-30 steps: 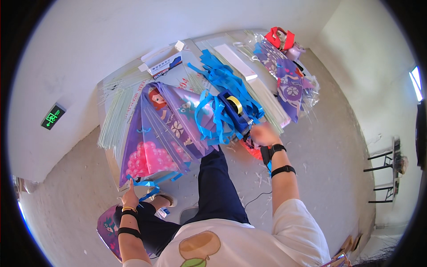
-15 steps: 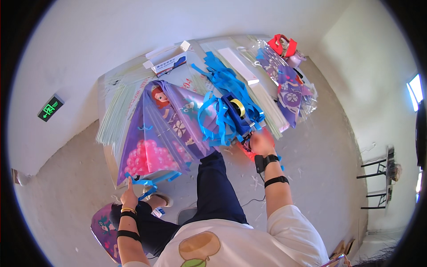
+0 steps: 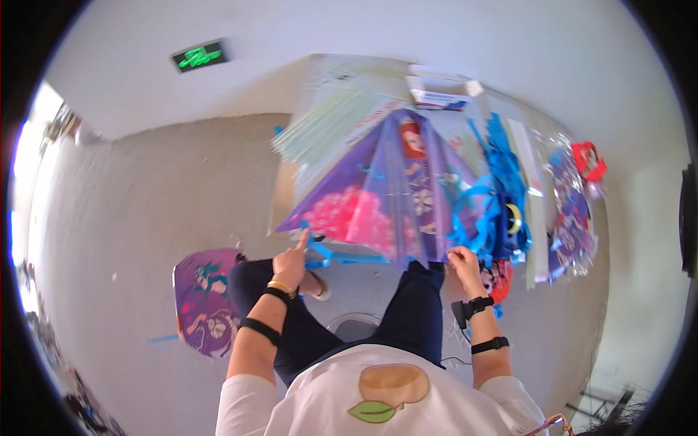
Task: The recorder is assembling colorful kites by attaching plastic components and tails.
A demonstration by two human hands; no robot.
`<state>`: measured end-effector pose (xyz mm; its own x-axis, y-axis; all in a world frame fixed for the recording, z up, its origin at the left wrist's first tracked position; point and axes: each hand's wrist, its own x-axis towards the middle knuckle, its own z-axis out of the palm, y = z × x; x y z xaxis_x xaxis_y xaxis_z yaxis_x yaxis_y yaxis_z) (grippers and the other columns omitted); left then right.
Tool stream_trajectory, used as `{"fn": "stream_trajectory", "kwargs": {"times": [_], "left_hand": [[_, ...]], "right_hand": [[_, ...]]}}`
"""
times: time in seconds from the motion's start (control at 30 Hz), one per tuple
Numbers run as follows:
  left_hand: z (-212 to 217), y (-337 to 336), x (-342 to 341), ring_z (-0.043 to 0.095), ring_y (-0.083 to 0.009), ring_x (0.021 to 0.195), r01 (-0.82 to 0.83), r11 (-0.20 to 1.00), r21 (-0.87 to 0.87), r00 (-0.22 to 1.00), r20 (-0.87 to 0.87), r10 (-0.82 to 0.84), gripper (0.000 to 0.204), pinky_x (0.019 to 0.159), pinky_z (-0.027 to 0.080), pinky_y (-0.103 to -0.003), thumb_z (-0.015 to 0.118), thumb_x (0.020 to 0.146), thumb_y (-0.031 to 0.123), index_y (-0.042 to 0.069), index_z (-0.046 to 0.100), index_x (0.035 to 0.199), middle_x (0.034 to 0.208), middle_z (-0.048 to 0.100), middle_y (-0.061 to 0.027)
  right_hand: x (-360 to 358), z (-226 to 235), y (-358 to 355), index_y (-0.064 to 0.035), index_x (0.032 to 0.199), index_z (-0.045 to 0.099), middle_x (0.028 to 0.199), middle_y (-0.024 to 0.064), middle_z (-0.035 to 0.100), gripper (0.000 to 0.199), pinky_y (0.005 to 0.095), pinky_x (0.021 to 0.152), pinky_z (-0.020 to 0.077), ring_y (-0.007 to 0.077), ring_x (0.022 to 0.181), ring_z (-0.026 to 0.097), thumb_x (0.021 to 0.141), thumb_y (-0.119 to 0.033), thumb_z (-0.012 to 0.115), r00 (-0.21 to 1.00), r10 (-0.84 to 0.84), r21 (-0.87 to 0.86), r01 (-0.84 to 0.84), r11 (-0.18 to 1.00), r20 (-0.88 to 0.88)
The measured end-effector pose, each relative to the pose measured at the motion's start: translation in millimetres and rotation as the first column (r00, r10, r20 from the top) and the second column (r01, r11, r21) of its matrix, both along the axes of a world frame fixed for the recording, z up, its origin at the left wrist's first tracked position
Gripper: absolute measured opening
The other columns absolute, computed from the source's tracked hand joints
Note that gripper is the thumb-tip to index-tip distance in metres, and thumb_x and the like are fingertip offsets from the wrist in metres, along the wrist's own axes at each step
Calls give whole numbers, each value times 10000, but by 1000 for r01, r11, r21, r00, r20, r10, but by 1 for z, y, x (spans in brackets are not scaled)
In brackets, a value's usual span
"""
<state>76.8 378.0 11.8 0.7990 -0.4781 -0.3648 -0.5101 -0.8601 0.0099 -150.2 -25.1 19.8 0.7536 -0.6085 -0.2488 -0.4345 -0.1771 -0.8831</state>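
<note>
A purple kite (image 3: 349, 214) of thin sheeting, printed with a red-haired figure and pink blossoms, lies on the board. The outstretched index finger of my left hand (image 3: 291, 263) touches its near left corner, beside a strip of blue ribbon (image 3: 342, 256); the other fingers look curled. Close to the kite's near right edge is my right hand (image 3: 464, 266), its fingertips pinched together. Anything between them is too small or blurred to make out. Just right of the kite sits a dark blue tape dispenser (image 3: 512, 218) holding a yellowish roll, among tangled blue ribbons (image 3: 498, 163).
Pale thin sticks (image 3: 320, 131) lie at the board's far left. An opened white box (image 3: 442, 93) stands at the back. Printed purple pieces in clear wrapping (image 3: 571, 218) and a red item (image 3: 589, 161) are at right. Another purple printed sheet (image 3: 207, 301) is by my left leg.
My right hand has moved left from beside the tape dispenser to the kite's near edge. My left hand stays at the kite's corner. The view has swung left.
</note>
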Motion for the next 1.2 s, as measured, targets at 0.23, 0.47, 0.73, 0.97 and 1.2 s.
{"fn": "stream_trajectory", "kwargs": {"times": [0.23, 0.47, 0.73, 0.97, 1.2], "left_hand": [[-4, 8, 0, 681, -274, 745, -53, 998, -42, 999, -15, 53, 830, 656, 543, -367, 534, 850, 85, 260, 60, 1509, 942, 670, -142], [1, 10, 5, 673, -236, 734, -86, 996, -33, 994, -69, 84, 894, 604, 528, -334, 579, 819, 87, 258, 38, 1510, 882, 654, -129], [-1, 13, 6, 673, -234, 715, -128, 989, -72, 983, -144, 117, 912, 595, 524, -323, 591, 814, 79, 270, 32, 1509, 878, 643, -124], [-4, 15, 6, 669, -224, 705, -129, 989, -74, 984, -133, 118, 961, 565, 514, -314, 631, 796, 109, 266, 6, 1510, 882, 633, -119], [-3, 13, 8, 668, -225, 702, -120, 992, -49, 983, -147, 112, 963, 565, 518, -306, 632, 800, 116, 258, -2, 1510, 885, 634, -118]], "right_hand": [[215, 77, 137, -29, 863, 570, 823, 121, 597, 88, 352, 669, 471, 282, 781, 605, 834, -109, 597, 611, 791, -281, -758, 589, 11], [320, 35, 227, -55, 888, 582, 884, 142, 616, 106, 441, 719, 469, 345, 855, 601, 829, -119, 523, 296, 884, -433, -893, 121, -363], [358, 32, 271, -123, 1068, 632, 1064, 111, 658, 241, 424, 832, 505, 305, 1026, 618, 862, -119, 508, -20, 632, -224, -926, -304, -774], [364, 12, 275, -93, 944, 638, 963, 130, 660, 178, 438, 765, 503, 329, 945, 627, 844, -147, 501, -24, 631, -259, -899, -354, -776], [368, -2, 274, -91, 903, 669, 908, 123, 675, 150, 443, 737, 512, 323, 901, 644, 801, -133, 566, 1, 613, -304, -869, -390, -790]]}}
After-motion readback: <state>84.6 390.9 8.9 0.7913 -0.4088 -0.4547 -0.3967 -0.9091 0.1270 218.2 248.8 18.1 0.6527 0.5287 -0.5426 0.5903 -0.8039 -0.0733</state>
